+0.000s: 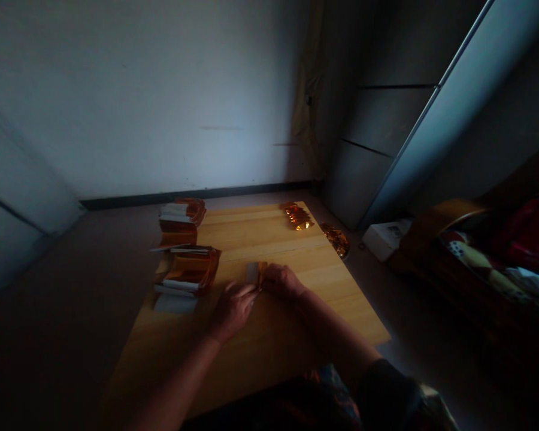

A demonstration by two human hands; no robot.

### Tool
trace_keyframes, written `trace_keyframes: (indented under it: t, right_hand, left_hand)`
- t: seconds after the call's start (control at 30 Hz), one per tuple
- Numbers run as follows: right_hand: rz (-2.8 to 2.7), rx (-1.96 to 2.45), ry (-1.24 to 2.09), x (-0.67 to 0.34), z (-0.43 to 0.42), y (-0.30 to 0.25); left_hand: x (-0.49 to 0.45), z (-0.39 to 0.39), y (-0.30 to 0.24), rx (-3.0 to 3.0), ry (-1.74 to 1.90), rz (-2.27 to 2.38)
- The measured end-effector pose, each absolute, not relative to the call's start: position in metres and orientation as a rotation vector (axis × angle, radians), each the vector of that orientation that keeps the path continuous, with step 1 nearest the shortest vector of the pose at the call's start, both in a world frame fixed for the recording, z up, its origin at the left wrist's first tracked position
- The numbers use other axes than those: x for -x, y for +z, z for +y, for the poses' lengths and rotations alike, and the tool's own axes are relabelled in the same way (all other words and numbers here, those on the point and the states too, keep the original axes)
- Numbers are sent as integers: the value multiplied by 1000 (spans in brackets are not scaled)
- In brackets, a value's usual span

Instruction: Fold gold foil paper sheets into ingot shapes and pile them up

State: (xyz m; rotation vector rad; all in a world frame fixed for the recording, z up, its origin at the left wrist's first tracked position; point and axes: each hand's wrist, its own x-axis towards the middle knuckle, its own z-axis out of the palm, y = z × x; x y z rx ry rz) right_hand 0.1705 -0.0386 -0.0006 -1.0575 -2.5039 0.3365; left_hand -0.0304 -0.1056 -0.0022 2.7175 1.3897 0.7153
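Note:
A small sheet of foil paper (252, 272), pale grey with a shiny orange-gold part along its right side, lies on the wooden table between my hands. My right hand (284, 281) has its fingers curled over the gold edge and grips it. From the lower left my left hand (234, 308) reaches in, fingers pressed together at the sheet's near edge. Its fingertips meet those of my right hand; the thumbs are partly hidden. To the left are stacks of orange foil paper (193, 266) with grey-white backs, spread along the table's edge.
Shiny gold folded pieces (299, 216) lie at the table's far right corner. More gold pieces (336, 239) are heaped beyond the right edge, lower down. The wooden table (341, 305) stands near a white wall. A white box (386, 236) and a wooden armchair (449, 209) are on the right.

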Motion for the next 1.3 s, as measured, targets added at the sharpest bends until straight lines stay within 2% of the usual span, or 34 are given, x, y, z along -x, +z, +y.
trace_keyframes:
  t: [0.4, 1.3]
  right_hand:
    - [-2584, 1139, 242, -163, -39, 10]
    - [-2572, 1328, 295, -157, -41, 12]
  left_hand:
    - [30, -107, -2, -2629, 775, 1349]
    - [30, -103, -11, -2713, 738, 1318]
